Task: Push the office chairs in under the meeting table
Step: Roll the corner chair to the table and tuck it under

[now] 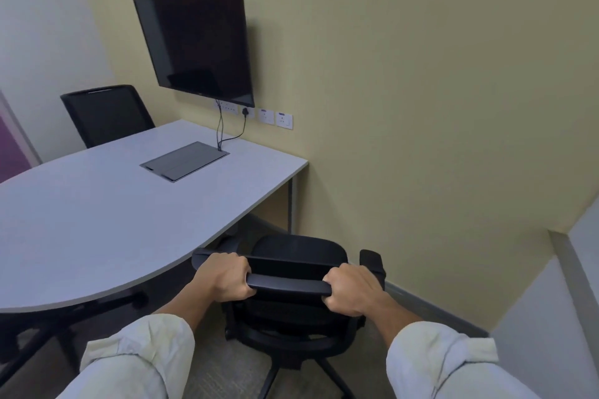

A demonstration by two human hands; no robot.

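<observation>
Beside the table [97, 220], left hand [223, 278], right hand [351, 290] gripping chair back [287, 285], seat partly hidden.

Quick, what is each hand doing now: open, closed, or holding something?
Left hand: closed around the top bar of the office chair's backrest.
Right hand: closed around the same bar, at its other end.

Left hand [227, 277] and right hand [351, 290] grip the black office chair's [298, 256] top bar beside the meeting table [97, 220].
</observation>
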